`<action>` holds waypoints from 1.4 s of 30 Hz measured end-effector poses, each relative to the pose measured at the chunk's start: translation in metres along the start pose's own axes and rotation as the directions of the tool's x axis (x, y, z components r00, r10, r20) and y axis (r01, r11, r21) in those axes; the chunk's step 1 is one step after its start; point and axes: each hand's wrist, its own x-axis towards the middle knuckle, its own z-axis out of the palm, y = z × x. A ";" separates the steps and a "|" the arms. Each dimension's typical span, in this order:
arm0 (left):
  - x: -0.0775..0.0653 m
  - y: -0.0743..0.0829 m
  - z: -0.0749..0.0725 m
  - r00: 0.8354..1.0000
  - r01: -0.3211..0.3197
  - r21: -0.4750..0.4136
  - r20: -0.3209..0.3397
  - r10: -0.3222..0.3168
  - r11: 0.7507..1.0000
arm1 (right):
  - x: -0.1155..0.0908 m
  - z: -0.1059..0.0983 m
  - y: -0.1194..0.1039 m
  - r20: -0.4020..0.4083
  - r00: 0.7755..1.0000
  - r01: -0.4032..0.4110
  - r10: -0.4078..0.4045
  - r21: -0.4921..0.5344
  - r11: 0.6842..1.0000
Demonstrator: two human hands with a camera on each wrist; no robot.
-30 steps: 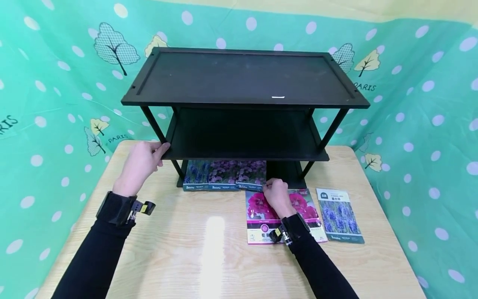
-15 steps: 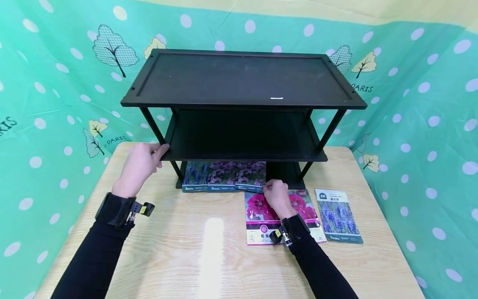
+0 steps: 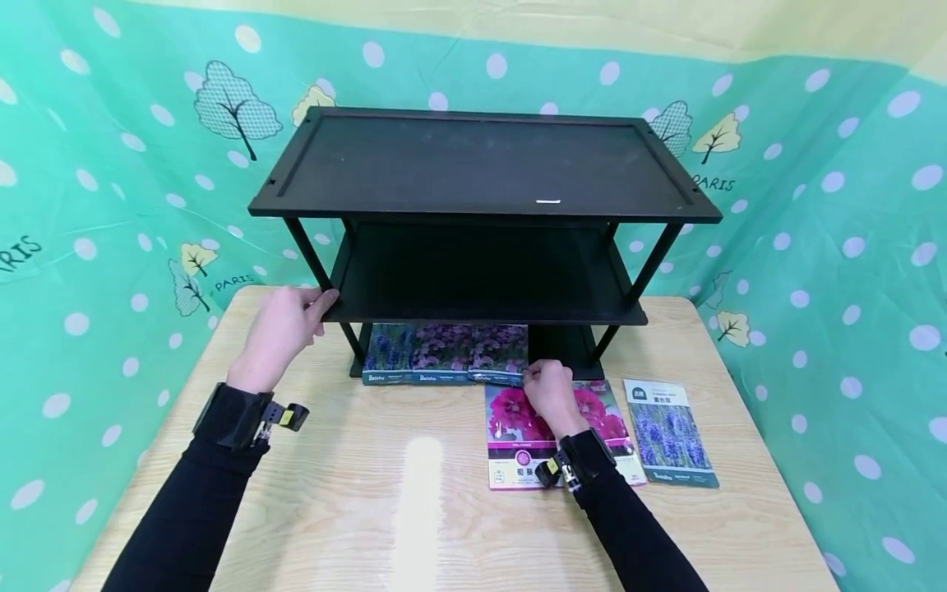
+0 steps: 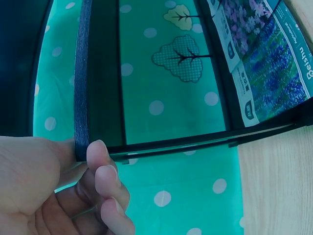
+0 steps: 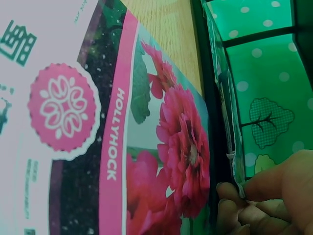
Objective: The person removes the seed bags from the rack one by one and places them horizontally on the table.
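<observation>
My left hand (image 3: 277, 335) grips the front left corner of the middle tier of a black three-tier shelf (image 3: 481, 164), its thumb on top of the board. In the left wrist view the fingers curl at the tier's edge (image 4: 82, 88). At the bottom tier, my right hand (image 3: 551, 396) pinches the near right corner of a purple-flowered seed packet (image 3: 499, 349). That packet is rightmost in a row with another purple-flowered packet (image 3: 441, 349) and a blue-flowered one (image 3: 390, 349). The right wrist view shows thumb and finger (image 5: 266, 188) on the packet's edge.
A larger pink hollyhock packet (image 3: 518, 460) lies on the wooden table (image 3: 333, 510) under the right forearm. To its right lies a blue-flowered packet (image 3: 669, 432). A green dotted cloth (image 3: 96, 329) hangs around the table. The shelf's posts and upper boards overhang the bottom tier.
The head view has tilted up slightly, so everything sits a little lower in it. Both hands keep their places on the shelf and the packet.
</observation>
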 end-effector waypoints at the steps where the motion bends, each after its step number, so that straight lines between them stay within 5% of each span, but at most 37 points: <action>1: 0.000 0.000 0.001 1.000 -0.003 0.004 0.000 0.003 1.000 | 0.000 -0.001 0.000 -0.002 1.000 0.000 0.000 0.000 1.000; 42: -0.001 0.001 0.001 1.000 0.021 -0.011 -0.011 -0.021 1.000 | -0.005 -0.019 -0.004 0.100 0.989 -0.131 0.109 0.251 0.959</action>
